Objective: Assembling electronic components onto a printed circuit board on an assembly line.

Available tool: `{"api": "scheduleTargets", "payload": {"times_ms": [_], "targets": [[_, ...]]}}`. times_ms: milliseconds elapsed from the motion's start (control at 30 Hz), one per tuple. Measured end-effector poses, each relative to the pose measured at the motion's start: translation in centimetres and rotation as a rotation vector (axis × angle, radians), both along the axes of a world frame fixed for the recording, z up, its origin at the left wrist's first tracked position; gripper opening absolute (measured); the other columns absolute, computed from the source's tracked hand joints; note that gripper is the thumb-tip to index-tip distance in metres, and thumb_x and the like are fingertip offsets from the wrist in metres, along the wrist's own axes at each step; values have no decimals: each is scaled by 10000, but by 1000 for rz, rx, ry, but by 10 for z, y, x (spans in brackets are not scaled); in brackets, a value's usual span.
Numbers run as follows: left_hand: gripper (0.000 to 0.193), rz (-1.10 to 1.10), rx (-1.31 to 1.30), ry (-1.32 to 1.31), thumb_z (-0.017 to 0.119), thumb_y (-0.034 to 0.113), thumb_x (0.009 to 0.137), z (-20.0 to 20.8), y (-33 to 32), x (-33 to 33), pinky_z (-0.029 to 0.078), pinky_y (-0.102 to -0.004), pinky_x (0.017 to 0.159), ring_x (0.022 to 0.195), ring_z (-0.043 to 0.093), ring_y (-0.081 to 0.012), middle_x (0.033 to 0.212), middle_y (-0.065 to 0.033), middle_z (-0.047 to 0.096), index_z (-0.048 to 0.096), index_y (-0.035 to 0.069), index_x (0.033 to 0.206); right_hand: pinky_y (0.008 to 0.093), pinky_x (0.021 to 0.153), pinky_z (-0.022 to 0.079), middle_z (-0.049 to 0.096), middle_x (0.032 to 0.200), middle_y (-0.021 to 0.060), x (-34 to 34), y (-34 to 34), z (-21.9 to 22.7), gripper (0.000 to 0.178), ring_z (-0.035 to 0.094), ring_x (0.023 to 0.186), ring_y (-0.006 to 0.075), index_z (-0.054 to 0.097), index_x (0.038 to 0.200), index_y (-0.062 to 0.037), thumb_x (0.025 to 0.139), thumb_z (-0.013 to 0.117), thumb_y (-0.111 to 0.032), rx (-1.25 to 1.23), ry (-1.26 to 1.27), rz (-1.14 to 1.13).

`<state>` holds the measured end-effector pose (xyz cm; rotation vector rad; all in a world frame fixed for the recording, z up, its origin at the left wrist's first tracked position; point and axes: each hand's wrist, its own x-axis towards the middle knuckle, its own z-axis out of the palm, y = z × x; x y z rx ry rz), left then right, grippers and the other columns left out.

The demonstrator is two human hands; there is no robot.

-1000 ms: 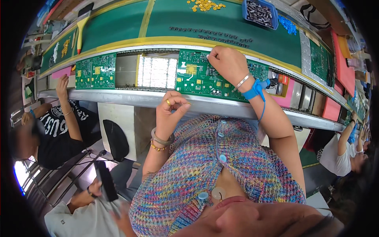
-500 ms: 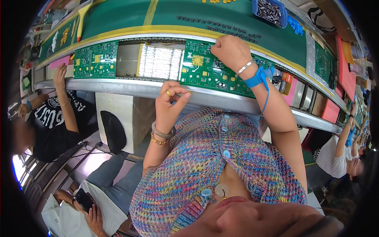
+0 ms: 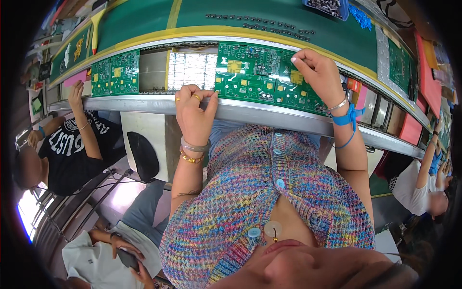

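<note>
A green circuit board with yellow square patches and small components lies on the conveyor in front of me. My left hand is at the board's near left corner, thumb and index finger pinched together by the edge. Whatever may be between those fingertips is too small to make out. Above the right part of the board, my right hand is closed in a pinch, thumb and index finger together. I cannot see what it holds, if anything. A blue wrist strap with a cord is around my right wrist.
A silver rail runs along the near side. Another green board lies farther left, by a co-worker's hand. Beyond the conveyor, rows of small black components sit on a green mat, near a blue bin of parts.
My right hand has moved right, away from the board's upper middle. My left hand has moved left and up to the board's corner; the small yellow part between its fingers no longer shows.
</note>
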<state>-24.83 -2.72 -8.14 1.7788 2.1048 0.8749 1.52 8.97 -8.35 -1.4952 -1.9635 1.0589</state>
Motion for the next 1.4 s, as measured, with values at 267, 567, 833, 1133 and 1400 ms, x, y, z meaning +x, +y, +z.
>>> {"api": "scheduleTargets", "payload": {"times_ms": [267, 567, 833, 1133, 1400], "targets": [[93, 9, -5, 102, 738, 107, 707, 1, 0, 6, 419, -363, 725, 819, 503, -254, 831, -72, 525, 679, 45, 744, 309, 476, 349, 547, 539, 40, 13, -2, -12, 208, 484, 464, 166, 641, 860, -75, 870, 610, -280, -87, 80, -26], [92, 39, 11, 131, 729, 85, 720, -5, -5, 11, 422, -353, 707, 812, 511, -250, 832, -77, 535, 667, 36, 767, 322, 488, 365, 543, 541, 39, 14, -4, -10, 205, 503, 482, 191, 642, 877, -89, 868, 599, -289, -50, 37, -7], [79, 95, 12, 11, 728, 62, 729, -7, -4, 14, 429, -311, 579, 734, 513, -212, 835, -68, 524, 662, 35, 762, 241, 485, 364, 565, 600, 14, 16, -2, -11, 184, 471, 490, 77, 615, 916, -41, 900, 597, -223, -31, -7, 63], [94, 132, -15, 72, 736, 80, 709, -10, -6, 15, 443, -348, 624, 742, 525, -241, 803, -76, 532, 654, 40, 731, 258, 490, 372, 555, 590, 25, 14, -5, -11, 178, 483, 482, 104, 614, 916, -48, 895, 590, -224, -15, -30, 66], [129, -7, -18, 284, 725, 144, 745, 16, 4, 18, 439, -379, 722, 822, 521, -271, 823, -88, 536, 686, 35, 801, 290, 493, 385, 589, 597, 45, 17, -4, -9, 176, 530, 493, 151, 627, 901, -64, 879, 600, -236, 47, -47, 48]]}}
